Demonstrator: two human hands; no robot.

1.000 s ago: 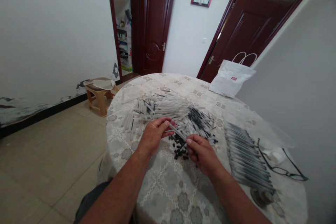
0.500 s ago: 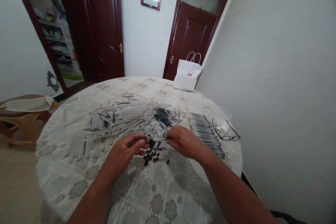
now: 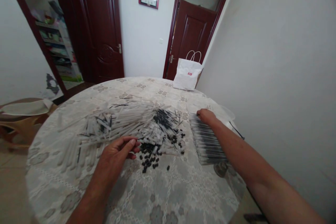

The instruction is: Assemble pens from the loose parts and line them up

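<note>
My left hand (image 3: 119,152) is closed in a pinch, thumb against fingers, beside a heap of small black plugs (image 3: 148,159). Whatever sits between those fingertips is too small to make out. At the far end of a row of clear pens with dark cores (image 3: 207,140), my right hand (image 3: 206,116) is closed, its fingers hiding what they hold. Between the hands lie short whitish tips (image 3: 151,133) and a bundle of thin black refills (image 3: 164,118). Long whitish pen barrels (image 3: 131,116) are heaped behind my left hand.
A white paper bag (image 3: 187,74) stands at the back edge of the round table (image 3: 147,199). Dark-framed glasses (image 3: 237,131) lie partly behind my right arm. A dark round object (image 3: 220,169) is near the row's front end. A wooden chair (image 3: 23,122) is at left.
My right hand has moved away from my left hand, rightward and up to the pen row's far end. The whitish tube between the hands is gone from there. My left hand shifted slightly left.
</note>
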